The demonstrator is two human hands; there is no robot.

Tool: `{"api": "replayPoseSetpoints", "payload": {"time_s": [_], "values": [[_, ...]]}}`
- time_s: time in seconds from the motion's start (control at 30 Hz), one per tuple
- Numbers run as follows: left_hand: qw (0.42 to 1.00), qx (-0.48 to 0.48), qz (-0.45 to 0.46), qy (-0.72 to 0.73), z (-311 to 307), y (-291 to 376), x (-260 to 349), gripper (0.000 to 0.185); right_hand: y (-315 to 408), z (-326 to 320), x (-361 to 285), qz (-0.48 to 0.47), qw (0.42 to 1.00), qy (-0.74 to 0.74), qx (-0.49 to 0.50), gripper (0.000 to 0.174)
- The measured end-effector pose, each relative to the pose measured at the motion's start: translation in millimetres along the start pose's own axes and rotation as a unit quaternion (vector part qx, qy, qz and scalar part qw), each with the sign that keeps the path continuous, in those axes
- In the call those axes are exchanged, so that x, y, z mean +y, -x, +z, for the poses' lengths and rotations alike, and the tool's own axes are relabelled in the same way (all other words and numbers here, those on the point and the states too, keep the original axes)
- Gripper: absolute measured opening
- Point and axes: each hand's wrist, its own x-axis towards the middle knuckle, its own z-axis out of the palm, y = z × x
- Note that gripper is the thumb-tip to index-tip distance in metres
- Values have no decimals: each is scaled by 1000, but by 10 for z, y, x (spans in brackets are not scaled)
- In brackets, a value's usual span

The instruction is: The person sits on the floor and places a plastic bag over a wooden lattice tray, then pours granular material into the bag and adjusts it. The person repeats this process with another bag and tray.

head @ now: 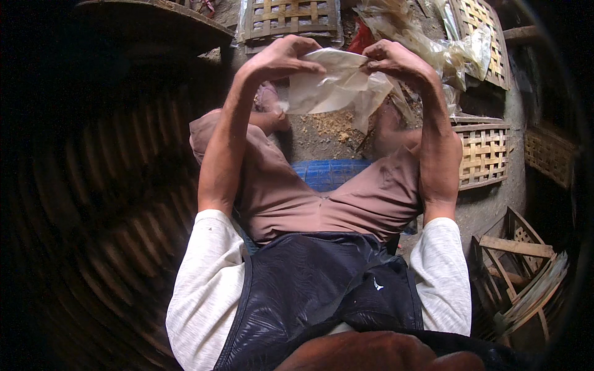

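Between my hands hangs a thin, translucent plastic sheet (320,88), creased and slightly cloudy. My left hand (297,58) pinches its upper left edge between thumb and fingers. At the upper right corner, my right hand (387,58) grips the same sheet with curled fingertips. The sheet is held up in front of my knees, above the dirt floor, and its lower right part droops in a loose flap. Behind it, part of the floor and of my feet is hidden.
Ahead lies a woven bamboo tray (292,18) over plastic. Crumpled plastic sheets (431,46) heap at the upper right beside another woven tray (485,37). A third woven bamboo tray (482,153) rests by my right knee. Yellowish crumbs (336,125) litter the floor. Wooden frames (515,248) stand lower right.
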Motion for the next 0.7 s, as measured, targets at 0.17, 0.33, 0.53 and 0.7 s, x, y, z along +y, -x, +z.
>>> {"api": "replayPoseSetpoints", "payload": {"time_s": [0.17,0.33,0.53,0.7], "values": [[990,93,78,67,26,-21,20,42,-97,163,-78,-36,997,-60,-14,40],[979,161,60,108,63,29,225,45,-167,203,-203,-107,975,-185,63,35],[990,134,11,30,22,24,49,50,-113,135,-274,-57,979,-164,102,30],[800,484,196,-294,-64,-87,-65,47,-132,155,-200,-51,971,-187,137,31]]}}
